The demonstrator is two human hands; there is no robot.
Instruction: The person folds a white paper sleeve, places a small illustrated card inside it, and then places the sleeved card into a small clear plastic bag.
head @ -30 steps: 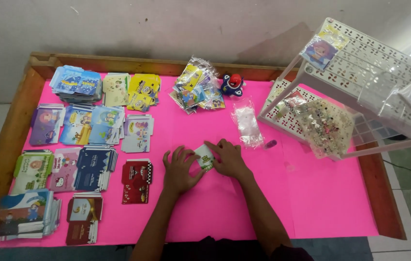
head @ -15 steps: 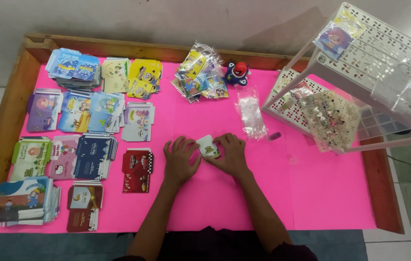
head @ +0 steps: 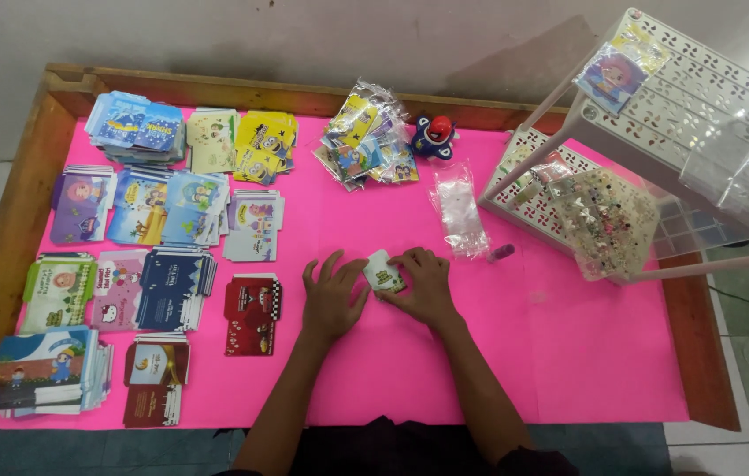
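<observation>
A small white and green printed card box (head: 384, 271) lies on the pink table cover (head: 568, 353) between my two hands. My left hand (head: 332, 295) lies flat with fingers spread, its thumb against the left side of the box. My right hand (head: 425, 284) curls over the right side of the box, fingers pinching it. Both forearms reach in from the bottom edge.
Several stacks of flat printed card boxes (head: 163, 207) cover the left half. A heap of small plastic packets (head: 364, 145) and a blue and red toy (head: 434, 134) sit at the back. A clear bag (head: 460, 207) and a white rack (head: 683, 115) stand right.
The view shifted slightly. My hands stay on the small box in about the same place, with the fingers pressing it a little differently.
</observation>
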